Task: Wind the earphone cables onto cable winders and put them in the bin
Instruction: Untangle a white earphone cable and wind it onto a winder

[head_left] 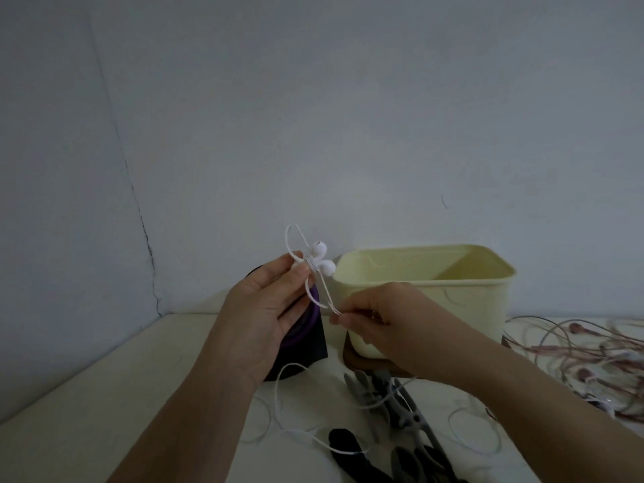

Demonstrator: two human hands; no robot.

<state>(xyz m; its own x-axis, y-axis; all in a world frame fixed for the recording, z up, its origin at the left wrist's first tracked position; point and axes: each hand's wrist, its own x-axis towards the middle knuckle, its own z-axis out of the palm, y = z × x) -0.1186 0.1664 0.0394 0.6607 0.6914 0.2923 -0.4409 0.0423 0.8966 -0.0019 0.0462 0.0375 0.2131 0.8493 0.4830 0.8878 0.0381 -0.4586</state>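
My left hand (268,301) pinches a cable winder together with white earphones (320,261); the two earbuds stick out to the right of my fingertips and a loop of cable stands above them. My right hand (380,318) pinches the white cable (326,298) just below and to the right, holding it taut. The loose cable runs down to the table and trails toward the front (278,402). The pale yellow bin (428,298) stands right behind my right hand, open at the top. The winder itself is mostly hidden by my fingers.
Grey cable winders (393,402) and black ones (345,447) lie on the white table (104,395) in front of the bin. A tangle of pink earphone cables (592,357) lies at the right. A dark object with purple rings (303,329) sits behind my left hand. A wall stands close behind.
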